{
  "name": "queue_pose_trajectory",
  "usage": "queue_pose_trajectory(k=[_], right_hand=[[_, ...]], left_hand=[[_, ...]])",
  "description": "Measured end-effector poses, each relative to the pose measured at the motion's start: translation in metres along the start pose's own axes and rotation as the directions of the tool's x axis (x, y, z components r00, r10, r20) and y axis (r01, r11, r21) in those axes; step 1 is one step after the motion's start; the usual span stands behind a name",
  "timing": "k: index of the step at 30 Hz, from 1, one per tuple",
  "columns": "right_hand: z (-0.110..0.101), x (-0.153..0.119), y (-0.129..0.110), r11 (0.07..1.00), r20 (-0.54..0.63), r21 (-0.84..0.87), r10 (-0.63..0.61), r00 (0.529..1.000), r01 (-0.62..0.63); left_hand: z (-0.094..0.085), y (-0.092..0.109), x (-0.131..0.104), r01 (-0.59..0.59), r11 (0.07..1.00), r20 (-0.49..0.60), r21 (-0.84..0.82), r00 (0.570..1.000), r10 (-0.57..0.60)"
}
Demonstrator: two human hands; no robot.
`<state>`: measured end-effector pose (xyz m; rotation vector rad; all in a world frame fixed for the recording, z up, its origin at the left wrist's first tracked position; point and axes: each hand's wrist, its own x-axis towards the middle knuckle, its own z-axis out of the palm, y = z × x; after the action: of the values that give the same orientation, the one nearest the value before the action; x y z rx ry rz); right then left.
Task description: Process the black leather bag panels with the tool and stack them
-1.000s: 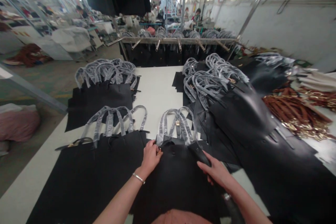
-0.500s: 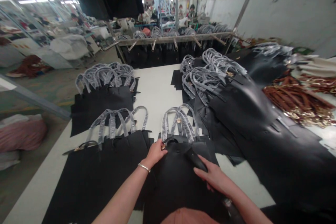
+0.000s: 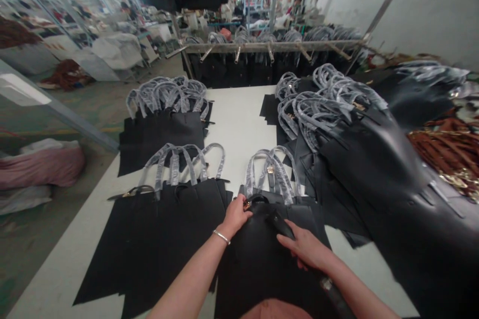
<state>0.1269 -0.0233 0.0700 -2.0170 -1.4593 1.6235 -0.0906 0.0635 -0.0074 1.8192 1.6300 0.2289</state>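
My left hand [image 3: 236, 215], with a silver bracelet at the wrist, is closed at the top edge of a black leather bag panel [image 3: 258, 254]. Its fingers pinch the gold-coloured clasp end of a short black strap [image 3: 258, 198]. Clear-wrapped handles [image 3: 270, 159] stand up from the panel's top. My right hand [image 3: 305, 245] is wrapped round a long black strap-like piece [image 3: 281, 225], whose far end lies over the panel. Its tail runs under my forearm and bears a metal fitting; the exact kind is unclear.
Black panels with wrapped handles [image 3: 164, 239] lie left, another stack [image 3: 160, 134] beyond them. Piled black bags [image 3: 374, 154] fill the right side, beside brown straps [image 3: 449, 147] with gold hardware. A metal rack [image 3: 269, 47] crosses behind the white table [image 3: 239, 114].
The view has swung left and down, so the scene sits further right. Both hands keep their holds and hardly move against the panel.
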Motion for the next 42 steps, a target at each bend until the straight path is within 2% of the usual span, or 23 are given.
queue_pose_trajectory(k=[3, 7, 11, 14, 17, 20, 23, 25, 26, 27, 29, 31, 33, 36, 37, 39, 41, 42], right_hand=[[0.001, 0.008, -0.006, 1.000, -0.047, 0.022, -0.021, 0.999, 0.022], [-0.012, 0.008, -0.003, 0.998, -0.202, 0.042, -0.036, 0.979, 0.045], [-0.033, -0.018, 0.024, 0.991, -0.308, 0.134, 0.020, 0.951, 0.022], [-0.042, -0.038, 0.051, 0.991, -0.361, 0.130, 0.060, 0.931, -0.013], [-0.045, -0.052, 0.075, 0.993, -0.406, 0.100, 0.098, 0.909, -0.062], [-0.045, -0.062, 0.093, 0.989, -0.441, 0.117, 0.133, 0.887, -0.090], [-0.045, -0.067, 0.105, 0.980, -0.469, 0.173, 0.170, 0.867, -0.099], [-0.044, -0.068, 0.110, 0.973, -0.485, 0.210, 0.186, 0.854, -0.093], [-0.045, -0.069, 0.111, 0.971, -0.496, 0.223, 0.186, 0.848, -0.083], [-0.045, -0.069, 0.112, 0.970, -0.507, 0.231, 0.182, 0.843, -0.071], [-0.048, -0.069, 0.111, 0.970, -0.523, 0.239, 0.166, 0.836, -0.043], [-0.052, -0.071, 0.107, 0.969, -0.529, 0.248, 0.155, 0.834, -0.023], [-0.057, -0.073, 0.103, 0.968, -0.534, 0.251, 0.145, 0.833, -0.008], [-0.063, -0.077, 0.098, 0.966, -0.519, 0.260, 0.138, 0.844, 0.002], [-0.063, -0.077, 0.097, 0.965, -0.499, 0.262, 0.142, 0.855, -0.007], [-0.061, -0.075, 0.095, 0.964, -0.436, 0.264, 0.151, 0.887, -0.035], [-0.055, -0.072, 0.092, 0.965, -0.348, 0.254, 0.148, 0.926, -0.059], [-0.051, -0.070, 0.091, 0.966, -0.300, 0.249, 0.145, 0.943, -0.069]], left_hand=[[-0.001, 0.000, 0.000, -0.012, 1.000, 0.006, -0.011, 1.000, 0.012], [-0.004, -0.001, -0.004, -0.035, 0.999, 0.019, -0.031, 0.999, 0.036], [-0.007, 0.003, -0.004, -0.034, 0.998, 0.009, -0.053, 0.999, 0.034], [-0.022, 0.013, -0.003, -0.051, 0.995, 0.016, -0.081, 0.999, 0.052], [-0.063, 0.033, -0.013, -0.139, 0.974, 0.009, -0.179, 0.990, 0.143], [-0.130, 0.065, -0.035, -0.232, 0.902, -0.077, -0.365, 0.973, 0.220], [-0.196, 0.101, -0.059, -0.213, 0.878, -0.070, -0.429, 0.977, 0.203], [-0.220, 0.124, -0.067, -0.229, 0.888, -0.057, -0.399, 0.973, 0.225], [-0.223, 0.134, -0.067, -0.250, 0.891, -0.050, -0.378, 0.967, 0.250], [-0.219, 0.143, -0.064, -0.275, 0.891, -0.038, -0.362, 0.959, 0.281], [-0.190, 0.159, -0.053, -0.307, 0.876, 0.007, -0.372, 0.943, 0.334], [-0.139, 0.167, -0.037, -0.268, 0.860, 0.084, -0.433, 0.938, 0.335], [-0.077, 0.166, -0.025, -0.144, 0.861, 0.175, -0.488, 0.950, 0.258], [0.005, 0.144, -0.022, 0.034, 0.865, 0.349, -0.500, 0.923, 0.165], [0.024, 0.132, -0.026, 0.013, 0.892, 0.343, -0.452, 0.926, 0.161], [0.048, 0.105, -0.038, -0.188, 0.936, 0.221, -0.296, 0.940, 0.259], [0.057, 0.079, -0.051, -0.380, 0.921, 0.108, -0.081, 0.916, 0.387], [0.059, 0.068, -0.056, -0.432, 0.902, 0.084, 0.011, 0.899, 0.430]])
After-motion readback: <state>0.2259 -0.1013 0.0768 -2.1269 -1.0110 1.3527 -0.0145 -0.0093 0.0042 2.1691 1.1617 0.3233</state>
